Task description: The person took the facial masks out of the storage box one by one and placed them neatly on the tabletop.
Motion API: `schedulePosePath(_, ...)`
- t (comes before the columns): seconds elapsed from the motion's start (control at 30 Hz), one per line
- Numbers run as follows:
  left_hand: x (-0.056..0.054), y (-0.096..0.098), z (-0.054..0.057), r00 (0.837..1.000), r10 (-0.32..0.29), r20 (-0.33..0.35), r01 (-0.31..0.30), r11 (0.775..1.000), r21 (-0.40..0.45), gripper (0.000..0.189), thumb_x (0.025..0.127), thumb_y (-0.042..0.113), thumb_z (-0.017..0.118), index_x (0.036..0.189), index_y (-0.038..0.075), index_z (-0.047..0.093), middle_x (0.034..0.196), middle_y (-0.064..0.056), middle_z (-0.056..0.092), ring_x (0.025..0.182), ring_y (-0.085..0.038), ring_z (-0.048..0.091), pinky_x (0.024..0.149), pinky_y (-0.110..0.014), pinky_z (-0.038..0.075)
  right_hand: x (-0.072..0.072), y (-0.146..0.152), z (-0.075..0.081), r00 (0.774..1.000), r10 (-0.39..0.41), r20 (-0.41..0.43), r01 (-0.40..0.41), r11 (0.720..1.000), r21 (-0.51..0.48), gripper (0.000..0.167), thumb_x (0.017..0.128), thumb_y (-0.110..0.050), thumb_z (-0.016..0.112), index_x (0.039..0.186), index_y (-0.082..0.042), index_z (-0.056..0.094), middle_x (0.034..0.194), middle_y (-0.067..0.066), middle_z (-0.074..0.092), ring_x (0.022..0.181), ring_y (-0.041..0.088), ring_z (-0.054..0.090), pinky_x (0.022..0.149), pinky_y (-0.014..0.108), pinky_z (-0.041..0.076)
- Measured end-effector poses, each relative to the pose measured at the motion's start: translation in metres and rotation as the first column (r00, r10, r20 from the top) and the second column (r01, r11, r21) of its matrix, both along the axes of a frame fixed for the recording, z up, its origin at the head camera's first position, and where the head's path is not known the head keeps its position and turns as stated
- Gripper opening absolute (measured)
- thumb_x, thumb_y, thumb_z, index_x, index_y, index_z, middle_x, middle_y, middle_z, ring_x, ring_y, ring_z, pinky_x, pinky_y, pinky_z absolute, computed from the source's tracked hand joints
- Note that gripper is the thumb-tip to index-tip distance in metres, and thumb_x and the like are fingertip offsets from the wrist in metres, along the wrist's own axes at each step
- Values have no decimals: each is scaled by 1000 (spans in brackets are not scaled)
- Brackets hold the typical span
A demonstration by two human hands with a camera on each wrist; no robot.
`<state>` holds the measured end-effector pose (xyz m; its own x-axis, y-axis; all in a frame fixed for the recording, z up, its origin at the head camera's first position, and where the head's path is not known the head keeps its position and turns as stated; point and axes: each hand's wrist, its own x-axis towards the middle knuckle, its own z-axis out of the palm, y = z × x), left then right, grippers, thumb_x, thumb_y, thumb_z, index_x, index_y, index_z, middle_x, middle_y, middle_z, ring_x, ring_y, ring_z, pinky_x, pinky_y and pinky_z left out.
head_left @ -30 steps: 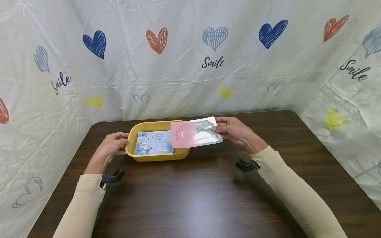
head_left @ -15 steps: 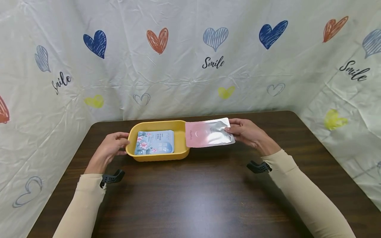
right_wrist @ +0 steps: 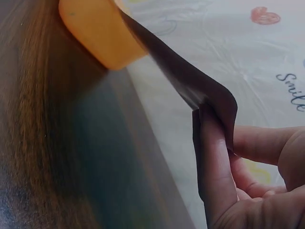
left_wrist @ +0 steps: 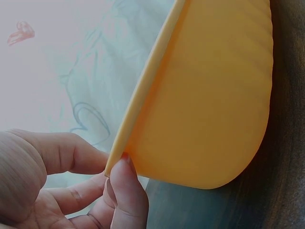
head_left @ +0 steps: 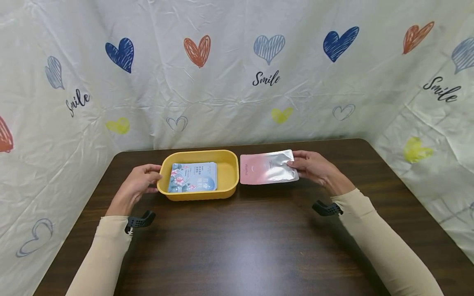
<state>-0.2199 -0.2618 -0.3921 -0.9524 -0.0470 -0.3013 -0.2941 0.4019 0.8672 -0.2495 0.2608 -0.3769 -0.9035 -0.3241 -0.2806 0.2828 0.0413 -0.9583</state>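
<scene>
A yellow oval tray (head_left: pixel 201 196) stands toward the back left of the table, with a blue floral sheet mask packet (head_left: pixel 193 176) lying flat in its left part. My left hand (head_left: pixel 137 185) pinches the tray's left rim between thumb and fingers, a grip the left wrist view shows close up on the rim (left_wrist: pixel 138 95). To the right of the tray, my right hand (head_left: pixel 316 168) pinches the right edge of a pink and silver sheet mask packet (head_left: pixel 266 167). That packet is held above the table, apart from the tray, its dark edge (right_wrist: pixel 190 71) tilted in the right wrist view.
The dark wooden table (head_left: pixel 237 238) runs out in front of both forearms. Behind it hangs a white curtain (head_left: pixel 229 111) printed with hearts and "Smile". Black wrist-camera bands (head_left: pixel 140 220) sit at both wrists.
My right hand has carried the pink and silver packet rightward, from over the tray's right part to beside it. The left hand has kept its hold on the rim.
</scene>
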Motion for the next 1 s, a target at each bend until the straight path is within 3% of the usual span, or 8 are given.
schedulePosePath(0.33,-1,-1,-1,1000,4,-1,-4,1000,1,52,100,13,57,150,1,44,131,-24,58,101,-28,61,78,-32,61,-5,1,-14,1000,30,6,-30,998,60,56,102,-4,56,149,10,29,108,4,63,91,12,68,78,28,60)
schedulePosePath(0.67,-1,-1,-2,1000,1,1,-1,1000,4,53,101,13,57,151,2,43,136,-25,56,104,-29,61,79,-31,61,-6,-2,-16,999,43,-4,-42,994,98,57,102,-3,55,151,11,28,112,5,62,93,11,67,79,26,58)
schedulePosePath(0.9,-2,-1,-3,1000,0,-5,0,1000,1,52,101,13,57,150,2,44,134,-24,57,102,-28,61,78,-32,61,-9,4,-17,998,54,-39,-48,990,136,53,105,-2,49,152,12,28,146,29,45,111,14,64,96,32,55)
schedulePosePath(1.0,-2,-2,-3,1000,-1,-4,1,1000,1,52,101,13,57,150,2,44,134,-24,57,102,-28,61,78,-32,61,-9,7,-16,997,60,-50,-51,986,159,54,105,-4,50,152,11,28,153,33,37,120,19,62,104,38,51)
